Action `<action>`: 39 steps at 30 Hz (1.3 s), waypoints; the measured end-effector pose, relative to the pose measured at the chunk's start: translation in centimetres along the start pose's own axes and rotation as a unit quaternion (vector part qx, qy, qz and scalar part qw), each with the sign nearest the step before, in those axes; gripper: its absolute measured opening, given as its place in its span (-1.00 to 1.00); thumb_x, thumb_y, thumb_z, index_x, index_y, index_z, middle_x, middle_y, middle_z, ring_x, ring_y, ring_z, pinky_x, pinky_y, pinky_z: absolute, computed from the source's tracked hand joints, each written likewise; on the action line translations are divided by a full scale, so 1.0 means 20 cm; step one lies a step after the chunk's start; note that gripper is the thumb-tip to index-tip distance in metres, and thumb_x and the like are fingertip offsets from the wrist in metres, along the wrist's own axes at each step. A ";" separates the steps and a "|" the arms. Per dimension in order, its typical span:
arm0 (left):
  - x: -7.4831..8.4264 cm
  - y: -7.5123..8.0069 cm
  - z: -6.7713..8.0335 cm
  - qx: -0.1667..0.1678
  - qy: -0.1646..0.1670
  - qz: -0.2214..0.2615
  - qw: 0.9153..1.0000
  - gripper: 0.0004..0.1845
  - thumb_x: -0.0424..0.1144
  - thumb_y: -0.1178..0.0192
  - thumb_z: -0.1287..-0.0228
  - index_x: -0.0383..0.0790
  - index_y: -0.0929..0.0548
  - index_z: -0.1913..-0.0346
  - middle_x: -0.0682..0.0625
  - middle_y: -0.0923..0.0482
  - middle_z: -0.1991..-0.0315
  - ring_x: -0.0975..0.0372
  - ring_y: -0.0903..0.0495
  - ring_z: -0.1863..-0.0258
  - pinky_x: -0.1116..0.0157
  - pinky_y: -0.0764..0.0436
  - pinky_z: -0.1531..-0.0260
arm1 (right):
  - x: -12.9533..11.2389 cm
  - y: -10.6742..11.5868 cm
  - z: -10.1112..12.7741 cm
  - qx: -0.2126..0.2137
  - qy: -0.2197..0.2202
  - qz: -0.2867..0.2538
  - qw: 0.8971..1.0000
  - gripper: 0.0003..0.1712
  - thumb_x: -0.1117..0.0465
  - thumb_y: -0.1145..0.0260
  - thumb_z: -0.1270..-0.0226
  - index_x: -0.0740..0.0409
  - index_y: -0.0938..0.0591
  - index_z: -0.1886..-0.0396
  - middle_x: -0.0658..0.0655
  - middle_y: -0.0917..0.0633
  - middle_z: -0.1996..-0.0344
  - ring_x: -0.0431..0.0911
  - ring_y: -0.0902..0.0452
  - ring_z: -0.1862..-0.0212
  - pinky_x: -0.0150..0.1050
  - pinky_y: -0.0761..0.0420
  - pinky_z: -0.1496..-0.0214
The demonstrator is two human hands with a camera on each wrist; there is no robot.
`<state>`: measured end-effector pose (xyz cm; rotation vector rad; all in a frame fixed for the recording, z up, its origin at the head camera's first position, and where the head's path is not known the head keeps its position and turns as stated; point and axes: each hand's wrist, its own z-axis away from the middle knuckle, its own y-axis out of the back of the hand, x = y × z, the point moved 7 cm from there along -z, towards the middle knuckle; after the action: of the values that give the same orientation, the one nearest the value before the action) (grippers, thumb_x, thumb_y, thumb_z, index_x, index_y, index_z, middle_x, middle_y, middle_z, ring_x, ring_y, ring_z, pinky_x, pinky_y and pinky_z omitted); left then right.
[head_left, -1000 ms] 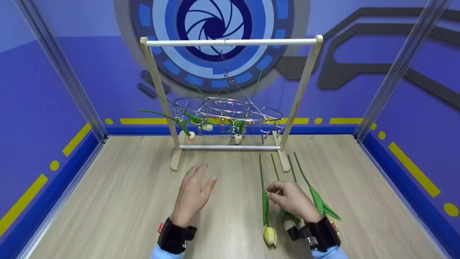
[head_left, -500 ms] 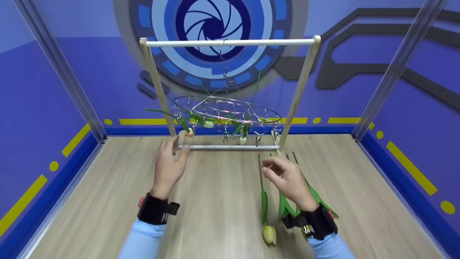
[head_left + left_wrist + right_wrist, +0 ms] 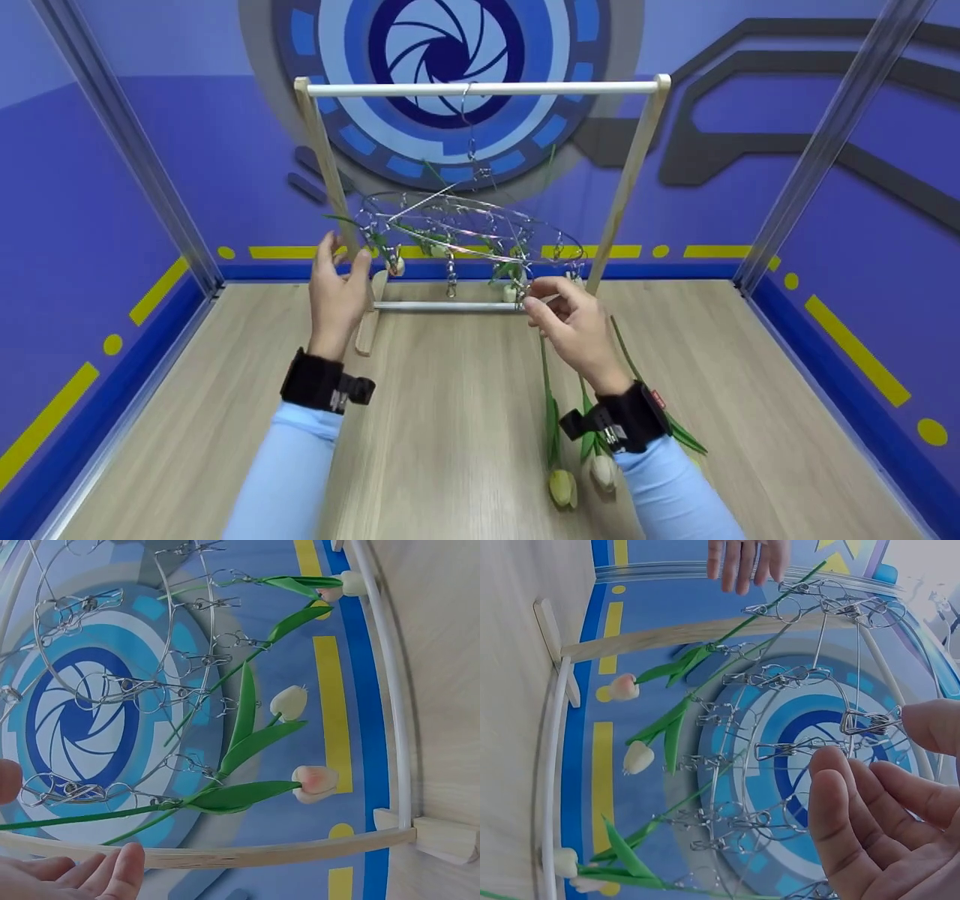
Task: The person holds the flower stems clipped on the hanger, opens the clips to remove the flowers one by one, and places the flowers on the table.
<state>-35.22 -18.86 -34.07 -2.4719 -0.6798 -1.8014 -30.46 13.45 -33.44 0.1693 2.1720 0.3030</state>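
A round metal clip hanger (image 3: 480,225) hangs tilted from the rack's top bar, with several clips around its rings. Artificial tulips are clipped to it, among them a pink-tipped tulip (image 3: 315,784) and a white tulip (image 3: 289,703). My left hand (image 3: 335,296) is at the hanger's left edge beside a green stem, thumb and fingers spread apart with nothing between them. At the front right, my right hand (image 3: 574,326) is raised to a hanging metal clip (image 3: 870,722); the thumb tip is right at it, the fingers loosely bent and apart from the thumb.
The wooden rack (image 3: 630,180) stands near the back wall. On the table (image 3: 450,435) under and beside my right arm lie a yellow tulip (image 3: 562,489), a white tulip (image 3: 603,472) and another green stem (image 3: 684,433). Metal-framed blue panels enclose the sides.
Both hands have risen forward from over the table to the hanger, the left one also moving left. The hanger has turned and tilts more, its right side lower.
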 end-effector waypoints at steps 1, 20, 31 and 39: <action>0.00 0.00 -0.01 -0.004 0.002 0.003 1.000 -0.28 -0.11 -0.02 -0.65 -0.28 0.01 -0.65 -0.24 -0.09 -0.60 -0.05 -0.21 -0.54 0.08 -0.35 -0.42 | 0.00 -0.01 -0.01 0.000 -0.004 0.000 1.000 -0.78 0.38 -0.33 -0.46 0.38 -0.67 -0.03 0.22 -0.74 0.21 -0.05 -0.70 0.35 -0.33 -0.66 0.36; 0.07 -0.06 -0.13 -0.003 -0.008 0.001 1.000 -0.46 -0.19 -0.03 -0.64 -0.30 -0.28 -0.53 -0.28 -0.33 -0.46 -0.05 -0.33 -0.48 0.07 -0.36 -0.44 | -0.05 -0.06 -0.04 0.009 0.039 0.015 0.999 -0.87 0.37 -0.27 -0.50 0.29 -0.70 0.27 0.14 -0.70 0.48 -0.09 -0.62 0.48 -0.39 -0.57 0.46; 0.04 -0.08 -0.11 -0.027 -0.019 0.006 0.999 -0.47 -0.18 -0.03 -0.64 -0.24 -0.30 -0.55 -0.27 -0.35 -0.41 -0.03 -0.41 -0.40 0.09 -0.36 -0.37 | -0.01 0.10 0.02 0.035 0.030 0.018 0.999 -0.87 0.41 -0.22 -0.53 0.34 -0.70 0.16 0.20 -0.71 0.38 -0.09 -0.62 0.44 -0.38 -0.58 0.40; 0.01 -0.12 -0.09 -0.061 -0.014 -0.023 0.998 -0.43 -0.12 -0.02 -0.65 -0.25 -0.29 -0.56 -0.27 -0.32 -0.41 -0.04 -0.54 0.00 0.17 -0.57 0.01 | 0.07 0.22 0.01 0.070 -0.004 -0.011 0.997 -0.83 0.41 -0.20 -0.54 0.47 -0.66 0.10 0.36 -0.68 0.35 -0.16 -0.60 0.48 -0.39 -0.58 0.46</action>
<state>-37.60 -17.11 -33.96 -2.5845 -0.6522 -1.8812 -31.10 18.11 -33.46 0.2239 2.1852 0.1368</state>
